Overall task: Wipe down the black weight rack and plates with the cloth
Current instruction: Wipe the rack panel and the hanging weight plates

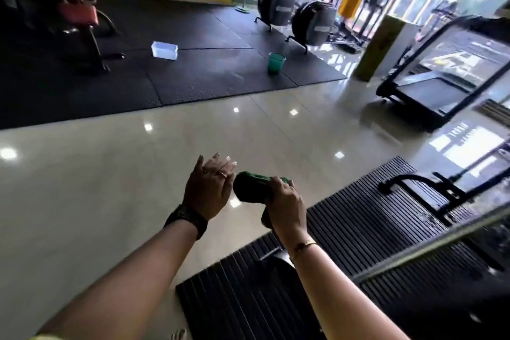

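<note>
Right hand (287, 201) grips the bunched green cloth (249, 188), left hand (209, 188) spread beside it. The black rack (444, 188) stands at right of frame, nearer the right hand.

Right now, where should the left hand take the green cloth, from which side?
Probably the bunched end of the cloth jutting left of the right hand. Come from the left: that wad is exposed and faces the open left hand; the rest is buried in the fist.
</note>
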`<state>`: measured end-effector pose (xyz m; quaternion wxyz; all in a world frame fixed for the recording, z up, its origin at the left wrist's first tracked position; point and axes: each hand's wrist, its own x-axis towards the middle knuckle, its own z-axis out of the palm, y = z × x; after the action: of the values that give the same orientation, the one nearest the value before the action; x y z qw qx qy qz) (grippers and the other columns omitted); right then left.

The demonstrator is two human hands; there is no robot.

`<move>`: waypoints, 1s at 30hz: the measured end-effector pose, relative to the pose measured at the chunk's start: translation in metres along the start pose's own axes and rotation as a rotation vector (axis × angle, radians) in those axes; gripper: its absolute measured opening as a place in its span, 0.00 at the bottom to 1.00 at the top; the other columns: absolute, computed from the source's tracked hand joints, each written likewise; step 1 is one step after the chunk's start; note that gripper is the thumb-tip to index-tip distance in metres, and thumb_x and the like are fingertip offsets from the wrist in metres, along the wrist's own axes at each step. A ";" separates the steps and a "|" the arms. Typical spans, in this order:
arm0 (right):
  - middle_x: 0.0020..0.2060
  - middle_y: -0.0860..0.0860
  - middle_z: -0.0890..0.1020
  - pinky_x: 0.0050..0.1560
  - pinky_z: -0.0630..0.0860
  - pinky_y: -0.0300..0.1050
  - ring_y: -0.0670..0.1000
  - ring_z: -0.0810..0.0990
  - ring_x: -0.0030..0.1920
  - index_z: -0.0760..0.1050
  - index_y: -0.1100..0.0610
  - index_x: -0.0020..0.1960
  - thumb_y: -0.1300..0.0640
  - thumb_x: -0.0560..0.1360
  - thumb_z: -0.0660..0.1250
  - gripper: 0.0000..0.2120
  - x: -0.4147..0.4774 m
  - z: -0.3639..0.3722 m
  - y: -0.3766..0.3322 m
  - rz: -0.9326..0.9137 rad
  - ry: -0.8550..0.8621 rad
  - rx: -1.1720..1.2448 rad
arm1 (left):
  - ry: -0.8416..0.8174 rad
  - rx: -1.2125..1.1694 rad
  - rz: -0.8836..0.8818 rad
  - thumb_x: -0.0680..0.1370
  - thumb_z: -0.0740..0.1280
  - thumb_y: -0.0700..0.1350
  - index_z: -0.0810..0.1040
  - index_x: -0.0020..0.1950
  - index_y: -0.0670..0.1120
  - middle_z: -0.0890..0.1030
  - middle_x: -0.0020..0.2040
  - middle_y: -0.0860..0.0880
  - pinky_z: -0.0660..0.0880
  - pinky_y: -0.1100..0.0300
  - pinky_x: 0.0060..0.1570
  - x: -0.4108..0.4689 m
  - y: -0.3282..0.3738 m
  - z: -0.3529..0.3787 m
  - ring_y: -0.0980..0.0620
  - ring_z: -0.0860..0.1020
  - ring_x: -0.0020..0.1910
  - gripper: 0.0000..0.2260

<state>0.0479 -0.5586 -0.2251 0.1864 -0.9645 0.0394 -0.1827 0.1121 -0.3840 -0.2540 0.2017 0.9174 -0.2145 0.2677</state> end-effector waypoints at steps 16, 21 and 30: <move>0.33 0.55 0.80 0.35 0.78 0.47 0.59 0.82 0.37 0.76 0.61 0.43 0.70 0.58 0.75 0.16 0.185 0.086 -0.009 0.039 -0.034 0.053 | 0.031 -0.036 -0.016 0.84 0.43 0.54 0.83 0.56 0.44 0.83 0.57 0.45 0.59 0.48 0.67 0.155 -0.107 0.085 0.42 0.80 0.59 0.29; 0.43 0.57 0.81 0.40 0.74 0.49 0.61 0.80 0.44 0.77 0.61 0.52 0.64 0.71 0.69 0.10 0.267 0.093 0.027 0.101 -0.025 0.007 | 0.021 -0.011 0.036 0.84 0.45 0.53 0.84 0.55 0.45 0.84 0.56 0.46 0.59 0.49 0.67 0.239 -0.113 0.134 0.43 0.80 0.59 0.28; 0.33 0.54 0.80 0.28 0.63 0.40 0.58 0.79 0.30 0.76 0.60 0.44 0.67 0.61 0.76 0.15 0.397 0.097 0.076 0.080 -0.014 -0.062 | 0.060 -0.052 0.089 0.84 0.48 0.53 0.83 0.56 0.45 0.83 0.56 0.46 0.60 0.48 0.68 0.372 -0.114 0.207 0.42 0.79 0.60 0.25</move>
<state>0.4524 -0.6531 -0.2027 0.1639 -0.9687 0.0822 -0.1672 0.5373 -0.4958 -0.2287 0.2195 0.8930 -0.2558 0.2982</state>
